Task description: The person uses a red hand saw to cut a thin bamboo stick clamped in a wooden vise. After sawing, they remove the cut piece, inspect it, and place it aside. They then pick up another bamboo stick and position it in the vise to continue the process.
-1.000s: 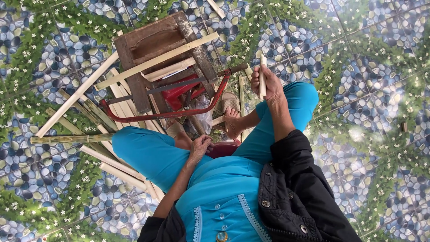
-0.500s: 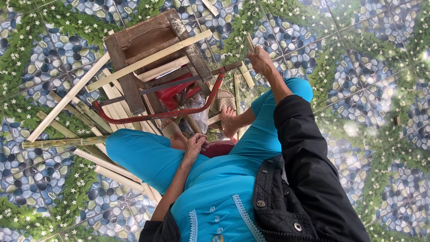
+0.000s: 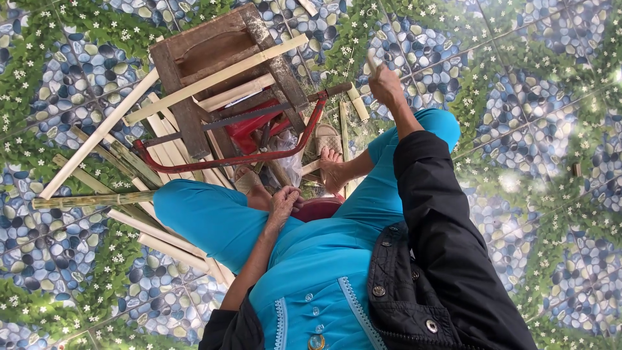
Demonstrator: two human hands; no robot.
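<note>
One short bamboo piece (image 3: 371,61) sits pinched in your right hand (image 3: 387,84), raised beside the hacksaw (image 3: 259,146); your left hand (image 3: 283,201) rests loosely curled, empty. Sawing step; next needs steady seating.

turquoise trousers and buttoned tunic (image 3: 324,285), black snap-buttoned jacket (image 3: 440,259), tan sandals (image 3: 327,137).

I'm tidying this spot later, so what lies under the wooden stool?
Under the wooden stool show a red plastic piece, cut bamboo strips on the tiled floor, and part of the red hacksaw. The seat and legs cover whatever lies further in.
</note>
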